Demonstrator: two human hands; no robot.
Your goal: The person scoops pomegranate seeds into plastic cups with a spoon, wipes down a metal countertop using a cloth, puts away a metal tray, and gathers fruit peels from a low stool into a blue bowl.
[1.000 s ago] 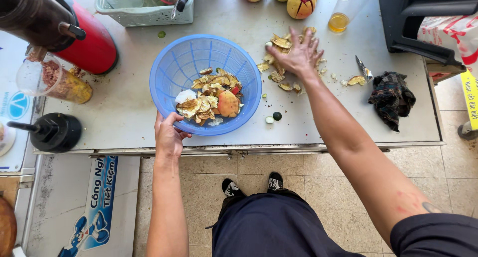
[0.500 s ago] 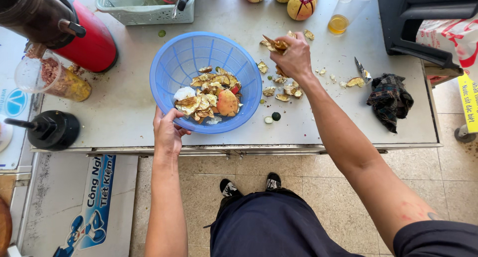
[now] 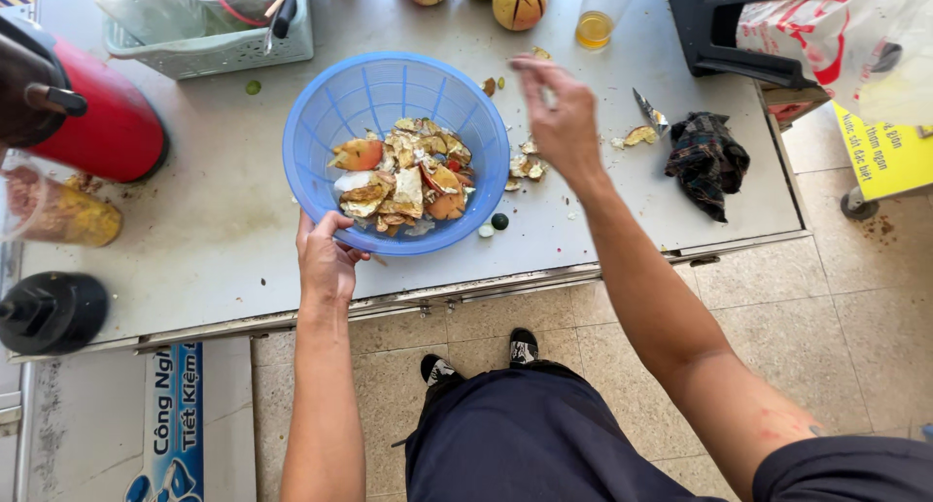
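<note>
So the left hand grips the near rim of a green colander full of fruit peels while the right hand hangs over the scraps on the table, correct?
Not quite: the colander is blue, not green, as the head view shows. The rest holds: the left hand grips its near rim, fruit peels fill it, and the right hand hangs over the scraps on the table.

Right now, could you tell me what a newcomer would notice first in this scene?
The blue basket, heaped with fruit peelings, sits mid-table with the left hand gripping its near rim. The right hand hovers just right of it above scattered peel scraps. A red jug stands at the table's left.
</note>
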